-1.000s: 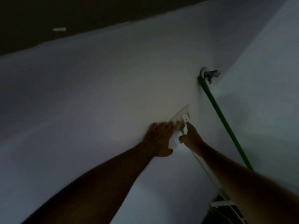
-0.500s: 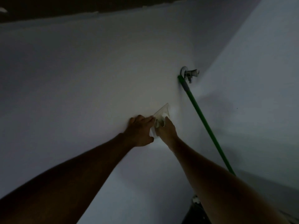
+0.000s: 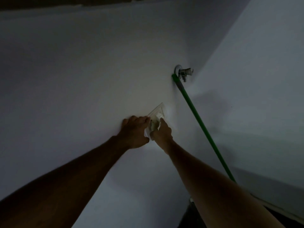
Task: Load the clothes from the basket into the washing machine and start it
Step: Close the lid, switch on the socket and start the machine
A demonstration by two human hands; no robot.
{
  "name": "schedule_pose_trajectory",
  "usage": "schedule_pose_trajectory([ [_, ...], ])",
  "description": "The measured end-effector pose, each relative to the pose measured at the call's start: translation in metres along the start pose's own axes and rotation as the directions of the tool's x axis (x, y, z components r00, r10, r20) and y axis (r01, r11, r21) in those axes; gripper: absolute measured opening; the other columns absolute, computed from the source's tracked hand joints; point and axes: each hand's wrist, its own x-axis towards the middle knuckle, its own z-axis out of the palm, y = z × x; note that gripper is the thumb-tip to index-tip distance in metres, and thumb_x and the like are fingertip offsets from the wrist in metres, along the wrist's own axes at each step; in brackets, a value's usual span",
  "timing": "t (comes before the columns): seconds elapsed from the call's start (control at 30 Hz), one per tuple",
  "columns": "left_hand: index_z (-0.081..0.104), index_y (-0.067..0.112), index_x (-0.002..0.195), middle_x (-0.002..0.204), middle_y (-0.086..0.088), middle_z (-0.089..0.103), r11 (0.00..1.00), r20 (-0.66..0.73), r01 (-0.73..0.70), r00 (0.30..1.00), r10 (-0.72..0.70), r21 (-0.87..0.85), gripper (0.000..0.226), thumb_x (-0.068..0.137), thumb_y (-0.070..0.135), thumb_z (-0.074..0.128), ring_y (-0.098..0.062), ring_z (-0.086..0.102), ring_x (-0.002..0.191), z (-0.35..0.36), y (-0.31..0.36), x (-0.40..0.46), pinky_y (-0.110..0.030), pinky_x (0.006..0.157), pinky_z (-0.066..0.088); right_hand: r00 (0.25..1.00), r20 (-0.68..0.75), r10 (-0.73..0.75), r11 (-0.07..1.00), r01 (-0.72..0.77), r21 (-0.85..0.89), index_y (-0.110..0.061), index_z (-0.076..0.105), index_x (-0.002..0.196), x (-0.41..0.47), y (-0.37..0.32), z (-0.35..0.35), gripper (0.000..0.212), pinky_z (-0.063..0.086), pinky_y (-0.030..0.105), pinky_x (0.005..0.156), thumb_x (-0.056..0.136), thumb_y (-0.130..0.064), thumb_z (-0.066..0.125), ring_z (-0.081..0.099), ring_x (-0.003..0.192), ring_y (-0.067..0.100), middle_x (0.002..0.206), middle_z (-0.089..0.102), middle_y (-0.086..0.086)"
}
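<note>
Both hands (image 3: 148,130) at wall socket (image 3: 158,112) (dim)

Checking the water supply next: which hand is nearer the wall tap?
Right. The right hand is at the wall socket, below-left of the tap; the left hand lies further left, flat on the wall.

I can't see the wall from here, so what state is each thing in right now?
Socket plate: fixed on the wall, partly covered by both hands.
Plug: at the socket; whether fully in, cannot tell.
Left hand: flat against the wall beside the plate.
Right hand: on the plug; its grip is hidden.
Tap: on the wall; open or shut, cannot tell.
Green hose: joined at the tap, running down.
</note>
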Motion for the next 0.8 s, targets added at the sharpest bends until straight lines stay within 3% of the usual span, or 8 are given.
schedule_pose_trajectory([
  [0.2,0.013,0.027,0.154,0.156,0.007,0.022,1.000,0.005,0.016,1.000,-0.016,0.009,0.088,0.084,0.053,0.060,-0.023,0.023,0.139,0.001,0.001,0.002,-0.041,0.109,0.021,0.994,0.092,0.056,0.998,-0.052,-0.044,-0.025,0.015,0.154,0.005,0.001,-0.006,0.100,0.036,0.050,0.109,0.069,-0.010,0.066,0.034,0.137,0.033,0.151,0.033,0.011],
  [0.37,0.012,0.028,0.154,0.156,0.007,0.022,1.000,0.014,0.028,1.000,-0.028,0.009,0.089,0.083,0.053,0.060,-0.024,0.023,0.139,0.002,0.000,0.004,-0.043,0.109,0.022,0.992,0.102,0.068,0.995,-0.060,-0.083,-0.032,0.020,0.151,0.017,0.010,-0.007,0.115,0.042,0.048,0.104,0.044,-0.020,0.063,0.041,0.132,0.033,0.146,0.040,0.009],
  [0.5,0.010,0.027,0.154,0.155,0.004,0.022,0.998,0.051,0.062,0.997,-0.061,-0.032,0.093,0.082,0.053,0.062,-0.026,0.022,0.139,0.001,0.005,0.004,-0.044,0.110,0.021,0.999,0.052,0.003,0.992,0.003,-0.124,-0.025,0.030,0.147,-0.009,0.011,-0.013,0.098,0.041,0.049,0.105,0.055,-0.023,0.063,0.041,0.134,0.028,0.143,0.045,0.002],
  [0.63,0.005,0.023,0.155,0.159,-0.002,0.016,0.976,0.121,0.151,0.984,-0.132,-0.158,0.094,0.085,0.050,0.063,-0.031,0.018,0.144,-0.009,0.015,0.001,-0.047,0.114,0.018,0.996,0.077,-0.051,0.949,0.072,-0.305,-0.021,0.019,0.152,-0.038,0.001,-0.042,0.086,0.030,0.049,0.112,0.077,-0.012,0.062,0.027,0.139,0.027,0.153,0.030,0.002],
  [0.8,0.005,0.021,0.154,0.160,-0.003,0.015,0.889,0.049,0.223,0.974,-0.222,-0.400,0.094,0.086,0.041,0.067,-0.032,0.018,0.143,-0.019,0.037,-0.029,-0.049,0.112,0.021,0.987,0.077,-0.140,0.889,0.160,-0.430,-0.021,0.016,0.152,-0.073,-0.018,-0.075,0.089,0.027,0.049,0.112,0.075,-0.011,0.060,0.022,0.141,0.026,0.157,0.024,0.000],
])
